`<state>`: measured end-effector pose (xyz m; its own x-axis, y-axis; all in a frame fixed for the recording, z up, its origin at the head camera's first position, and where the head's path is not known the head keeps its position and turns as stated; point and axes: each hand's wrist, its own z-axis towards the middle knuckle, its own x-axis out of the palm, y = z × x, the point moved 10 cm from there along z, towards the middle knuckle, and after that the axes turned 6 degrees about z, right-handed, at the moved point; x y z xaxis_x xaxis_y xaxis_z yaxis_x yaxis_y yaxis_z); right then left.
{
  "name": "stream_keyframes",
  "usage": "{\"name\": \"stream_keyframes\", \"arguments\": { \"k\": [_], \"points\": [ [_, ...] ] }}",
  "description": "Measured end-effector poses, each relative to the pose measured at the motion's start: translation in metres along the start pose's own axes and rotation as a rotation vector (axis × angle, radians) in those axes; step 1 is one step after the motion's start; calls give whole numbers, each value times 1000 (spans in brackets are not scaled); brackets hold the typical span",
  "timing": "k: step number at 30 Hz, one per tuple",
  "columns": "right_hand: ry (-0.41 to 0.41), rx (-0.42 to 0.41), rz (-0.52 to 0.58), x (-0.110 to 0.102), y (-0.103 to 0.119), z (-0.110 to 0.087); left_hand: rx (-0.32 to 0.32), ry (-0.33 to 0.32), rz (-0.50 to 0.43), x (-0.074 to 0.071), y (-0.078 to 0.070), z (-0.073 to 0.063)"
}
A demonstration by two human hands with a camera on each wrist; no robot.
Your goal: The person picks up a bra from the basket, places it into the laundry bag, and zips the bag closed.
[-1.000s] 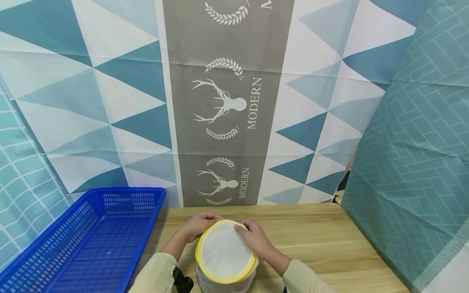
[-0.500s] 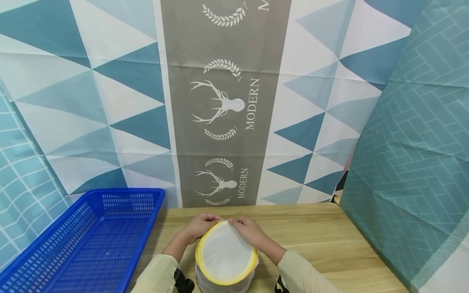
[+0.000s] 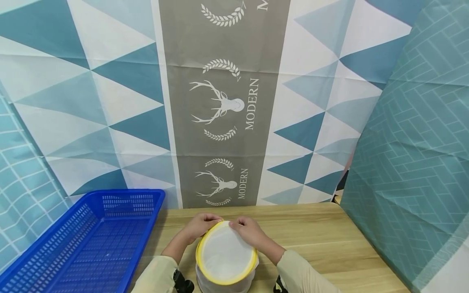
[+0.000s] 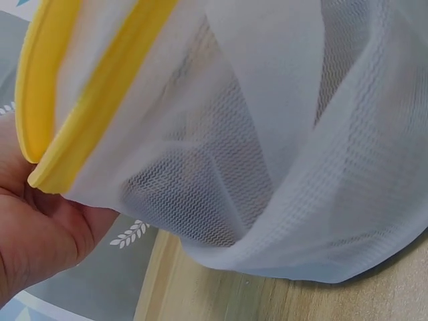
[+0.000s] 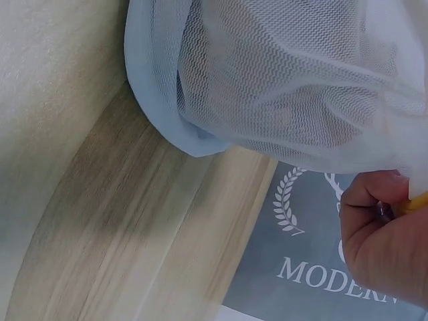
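A round mesh laundry bag (image 3: 228, 256) with white mesh sides and yellow trim stands on the table, its pale lid facing up. At the far left of its rim, my left hand (image 3: 199, 228) grips the yellow edge. My right hand (image 3: 250, 232) pinches the far edge of the lid, close to the left fingertips. In the left wrist view, two yellow bands (image 4: 100, 100) lie apart, meeting near the left hand (image 4: 43, 231). The right wrist view has a small shiny piece between the curled fingers of the right hand (image 5: 388, 234); its kind is unclear.
A blue plastic basket (image 3: 148, 240) with perforated walls stands left of the bag. The wooden table (image 3: 311, 248) runs back to a patterned cloth wall (image 3: 220, 134). A teal cloth (image 3: 414, 162) hangs along the right side.
My right hand has shifted left along the lid's far edge, toward my left hand, then stayed nearly still. My left hand and the bag have barely moved.
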<state>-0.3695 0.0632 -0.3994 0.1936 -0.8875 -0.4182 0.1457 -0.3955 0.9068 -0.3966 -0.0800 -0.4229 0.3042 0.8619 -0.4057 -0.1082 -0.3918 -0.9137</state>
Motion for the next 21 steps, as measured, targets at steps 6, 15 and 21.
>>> {"name": "stream_keyframes", "arguments": {
  "k": [6,15,21],
  "points": [
    [-15,-2,-1,-3,-2,0,-8,-34,34,-4,1,-1],
    [-11,11,21,-7,-4,-1,-27,-46,26,-6,2,-6],
    [54,57,71,-5,-5,-1,-27,-56,4,-6,-3,-8]
  ]
}}
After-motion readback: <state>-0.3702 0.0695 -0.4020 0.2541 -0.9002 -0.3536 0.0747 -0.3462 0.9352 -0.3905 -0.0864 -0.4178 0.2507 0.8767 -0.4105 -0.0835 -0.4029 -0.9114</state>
